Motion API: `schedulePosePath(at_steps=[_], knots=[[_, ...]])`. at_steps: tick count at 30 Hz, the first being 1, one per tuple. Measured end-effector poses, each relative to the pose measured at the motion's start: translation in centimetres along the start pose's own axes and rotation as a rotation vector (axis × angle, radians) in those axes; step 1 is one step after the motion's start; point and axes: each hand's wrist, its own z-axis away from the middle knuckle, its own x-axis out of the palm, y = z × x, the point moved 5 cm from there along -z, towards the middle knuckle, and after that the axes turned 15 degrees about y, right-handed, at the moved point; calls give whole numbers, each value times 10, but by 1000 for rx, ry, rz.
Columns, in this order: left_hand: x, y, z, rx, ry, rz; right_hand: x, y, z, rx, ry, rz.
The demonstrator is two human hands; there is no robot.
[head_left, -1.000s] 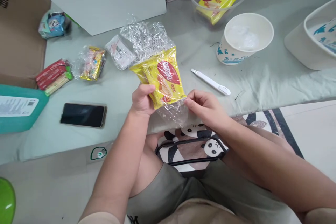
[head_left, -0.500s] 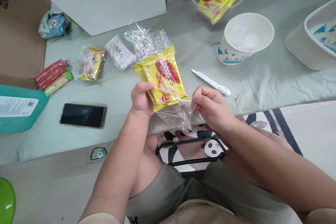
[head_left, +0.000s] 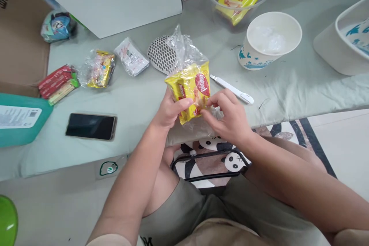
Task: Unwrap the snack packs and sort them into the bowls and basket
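Clasping yellow, rectangular, film-wrapped wafer packets (head_left: 189,91), the left hand (head_left: 169,110) is holding them just left of the barely parted fingers (head_left: 221,100) of the right hand (head_left: 230,117), whose hold is unclear.

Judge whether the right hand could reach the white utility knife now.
Probably yes: the white utility knife lies just beyond the right hand with nothing on top, though that hand is busy at the held Nabati packets.

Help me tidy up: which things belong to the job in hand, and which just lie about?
Likely the job's: yellow packs in left hand; clear wrapper; perhaps cutter, bowl (matching pack inside), cup.

Seemingly lying about: phone; teal container; holey grey object.
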Motion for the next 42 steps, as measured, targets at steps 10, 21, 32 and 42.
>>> schedulePosePath(at_steps=[10,21,32,42], knots=[[6,18,6,-169,106,64,-14,24,-11,643,80,-261],[-4,30,-3,-270,222,156,-9,44,-4,900,15,-339],[5,4,20,-414,-176,-44,-21,26,-21,410,-10,-71],[-3,14,15,-529,-76,23,-25,44,-22,699,126,-295]])
